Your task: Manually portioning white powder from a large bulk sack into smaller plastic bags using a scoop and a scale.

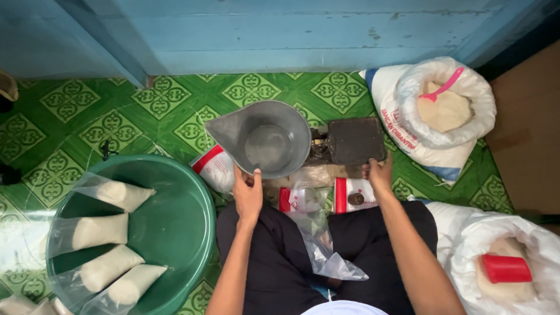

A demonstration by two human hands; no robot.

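A green patterned tile floor [146, 99] runs up to a blue plank wall. The left hand [248, 195] has its fingers [240, 175] lightly curled, thumb up against the near rim of the empty grey metal scale pan [265, 137]. The right hand [379, 174] pinches the near edge of the dark scale platform [356, 140], fingers pressed together. Several filled clear bags of white grain [105, 230] lie in the green basin [181, 227] at the floor's left edge, so bagging looks partly done; nothing is being weighed. Two open sacks [446, 108] with a pink scoop [443, 87] and a red scoop [506, 268] sit to the right.
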